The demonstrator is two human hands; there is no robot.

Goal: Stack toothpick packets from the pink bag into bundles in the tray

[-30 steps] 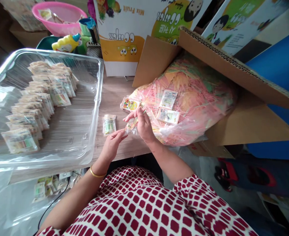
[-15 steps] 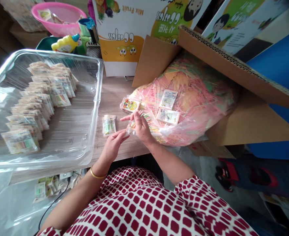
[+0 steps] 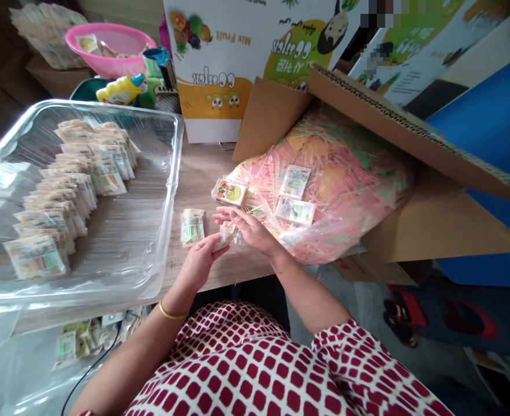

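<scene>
My left hand (image 3: 200, 260) pinches a small clear plastic packet (image 3: 227, 232) above the table's front edge. Over the packet's far side, the fingers of my right hand (image 3: 252, 230) stretch out to the left, with nothing plainly gripped in them. To the left lies a filled packet of coloured sticks (image 3: 192, 227). Beyond my hands is a stack of printed cards (image 3: 229, 192) with fruit pictures. A big clear bag of pink, yellow and green sticks (image 3: 345, 167) spills from a carton, with two card bundles (image 3: 296, 209) on top; loose sticks (image 3: 255, 212) show at its opening.
At left stands a clear plastic tray (image 3: 146, 231) with rows of filled packets (image 3: 70, 190). Behind it are a pink basket (image 3: 107, 52), a yellow glue bottle (image 3: 120, 91) and a printed carton (image 3: 213, 86). Open carton flaps (image 3: 410, 121) jut out at right.
My right hand's fingers have straightened and flattened over the packet; the sticks seen at its fingertips before no longer show there. My left hand keeps its pinch. The view has shifted slightly.
</scene>
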